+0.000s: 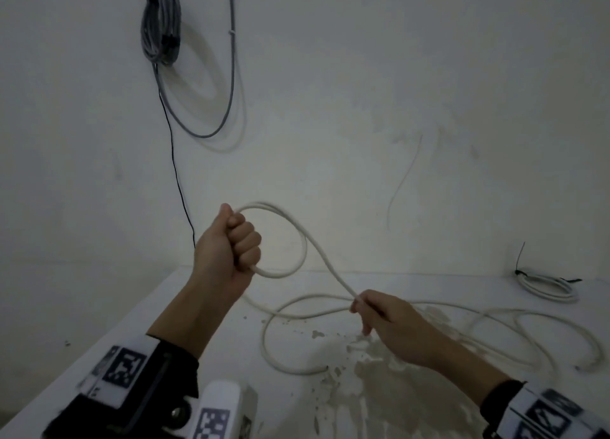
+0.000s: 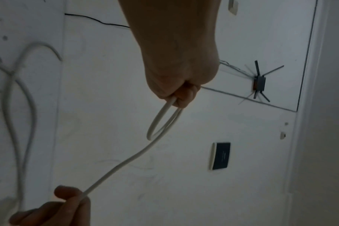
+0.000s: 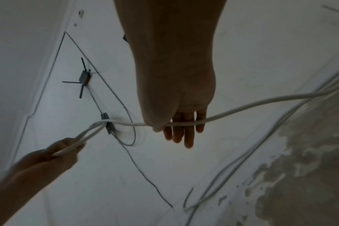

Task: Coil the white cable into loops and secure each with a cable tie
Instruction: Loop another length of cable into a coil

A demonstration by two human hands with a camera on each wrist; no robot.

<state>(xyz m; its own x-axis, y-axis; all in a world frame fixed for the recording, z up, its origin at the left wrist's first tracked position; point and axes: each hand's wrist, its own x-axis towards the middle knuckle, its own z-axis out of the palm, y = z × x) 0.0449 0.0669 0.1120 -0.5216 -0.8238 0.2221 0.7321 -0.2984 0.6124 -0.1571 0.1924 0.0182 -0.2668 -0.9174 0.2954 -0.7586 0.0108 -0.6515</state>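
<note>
Left hand fisted round a loop of the thin white round cable, right hand pinching its run, slack blurring across the stained white table, grey wire bundle hanging on the wall.

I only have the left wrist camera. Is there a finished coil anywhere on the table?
Observer: Yes. In the head view a small tied coil lies at the table's far right, by the wall, with a black cable tie sticking up from it.
Operator: How much cable is left loose?
Observer: Plenty. The white cable sprawls in several slack curves over the table, beyond the right hand.
Operator: Any other cables around?
Observer: A grey cable bundle hangs on the wall, up above the left hand.
</note>
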